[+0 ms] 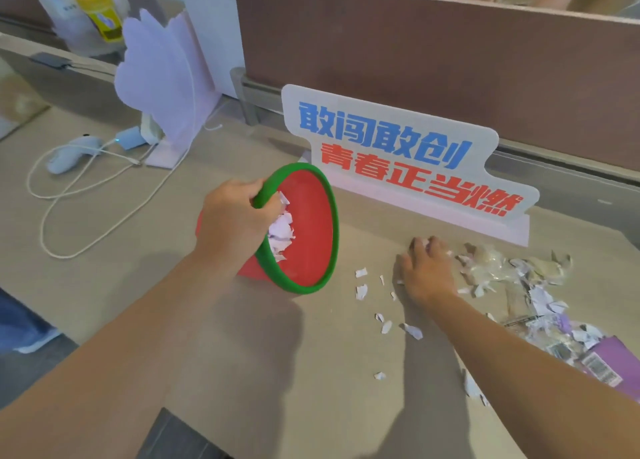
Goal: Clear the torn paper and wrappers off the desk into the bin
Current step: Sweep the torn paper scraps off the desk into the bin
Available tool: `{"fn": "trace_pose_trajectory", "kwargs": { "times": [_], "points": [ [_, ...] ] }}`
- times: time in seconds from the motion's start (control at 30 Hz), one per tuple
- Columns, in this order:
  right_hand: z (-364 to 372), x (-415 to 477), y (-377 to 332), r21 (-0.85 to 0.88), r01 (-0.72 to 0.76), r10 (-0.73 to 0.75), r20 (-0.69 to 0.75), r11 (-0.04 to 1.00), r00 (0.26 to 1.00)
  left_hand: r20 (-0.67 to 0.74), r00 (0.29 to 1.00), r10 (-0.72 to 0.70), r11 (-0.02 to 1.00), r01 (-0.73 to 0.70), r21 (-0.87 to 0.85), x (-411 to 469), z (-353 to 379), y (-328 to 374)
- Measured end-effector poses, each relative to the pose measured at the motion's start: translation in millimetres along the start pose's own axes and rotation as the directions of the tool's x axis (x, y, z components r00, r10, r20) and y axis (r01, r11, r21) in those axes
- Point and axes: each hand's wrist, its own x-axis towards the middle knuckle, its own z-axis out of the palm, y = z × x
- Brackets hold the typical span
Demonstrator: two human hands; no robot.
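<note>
Sweeping step in hand, judging by the layout: rake the torn paper and wrappers (519,285) at the right of the frame leftward into the tilted bin (330,216) at centre. Best to bring the bin's lower lip down onto the desk (277,372) and right up beside the heap, to stop bits sliding underneath. Then drag with a flat palm in one broad pass rather than picking piece by piece. Worth minding the clear wrappers, likely to spring back or cling, and the loose scraps (362,290) strewn between bin and heap, best gathered in a second pass. Keep clear of the lettered sign (408,161) standing just behind.

Gripping the bin's green rim at its upper left with the left hand (235,216), fingers hooked over into the mouth, forearm entering from lower left. Holding the bin tipped toward the right, some white paper (282,230) already inside. Resting palm-down on the heap's left edge with the right hand (427,271), fingers bent over a pale scrap; hard to tell whether pinched or only pressed
</note>
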Motion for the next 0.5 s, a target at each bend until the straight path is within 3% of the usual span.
{"fn": "trace_pose_trajectory", "kwargs": {
  "times": [0.07,0.17,0.37,0.5],
  "points": [
    [18,-9,-15,-0.041,0.152,-0.148,0.097,0.987,0.984,-0.008,1.0,0.009,0.998,-0.008,0.059,-1,-2,0],
    [41,-25,-33,-0.113,0.412,-0.386,0.196,0.904,0.901,0.012,0.998,-0.06,0.997,0.059,0.05,-1,-9,-3],
    [44,-63,-19,-0.121,0.604,-0.56,0.268,0.788,0.784,0.039,0.997,-0.071,0.997,0.07,0.022,-17,-17,-7],
    [34,-90,7,-0.07,0.625,-0.592,0.254,0.778,0.765,0.104,0.993,-0.047,0.998,0.05,-0.024,-24,-20,-4]
  ]
}}
